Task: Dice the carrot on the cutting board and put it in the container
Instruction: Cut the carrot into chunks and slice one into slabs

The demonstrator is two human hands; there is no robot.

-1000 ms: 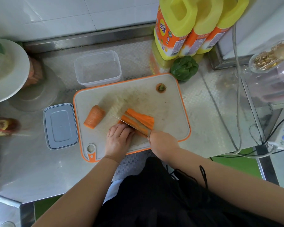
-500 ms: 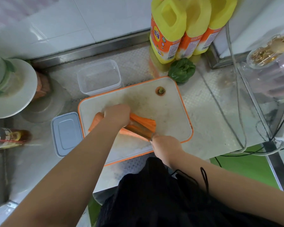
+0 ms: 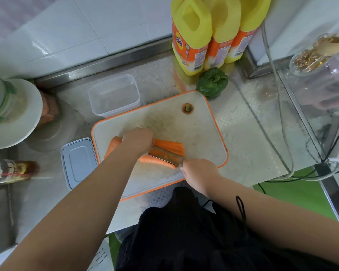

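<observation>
Left hand [image 3: 137,140] is down on the carrot strips [image 3: 169,146] mid cutting board [image 3: 202,133], fingers curled over them, pinning them in place. Right hand [image 3: 201,170] grips the knife [image 3: 164,155] handle at the board's near right edge; blade lies along the strips, between the far pair and the near strip [image 3: 155,160]. An uncut carrot chunk [image 3: 112,144] sits just left of the left hand, partly hidden by the forearm. Carrot top stub [image 3: 187,108] is apart, near the board's far edge. Clear container [image 3: 115,94] stands on the table [image 3: 249,122] just beyond the board's far left corner; nothing orange visible in it. Its grey lid [image 3: 77,160] lies flat just beside the board's left edge. Green vegetable [image 3: 212,82] and three yellow bottles [image 3: 192,36] beyond the board's far right corner.
</observation>
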